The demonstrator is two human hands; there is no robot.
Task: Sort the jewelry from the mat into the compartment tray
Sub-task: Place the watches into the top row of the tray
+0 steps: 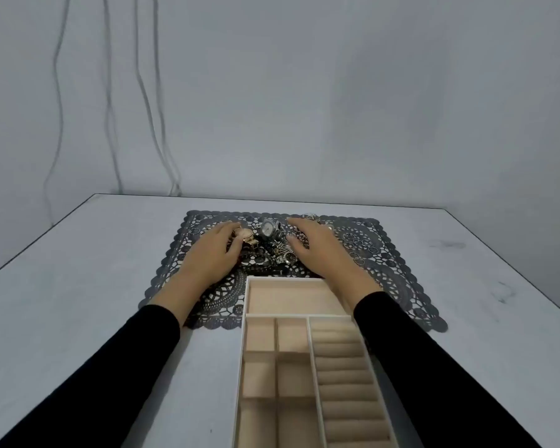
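The person wears long black sleeves on both arms. The left sleeve point(110, 367) and the right sleeve point(434, 367) are plain, dark and matte, with a smooth, close fit and only faint folds. Each sleeve ends in a straight cuff just behind the wrist, so a short stretch of bare forearm shows between cuff and hand. The left hand point(212, 253) and the right hand point(320, 253) are bare. Behind the hands, both sleeves broaden toward the lower edge of the view. The fingernails are too blurred to make out.
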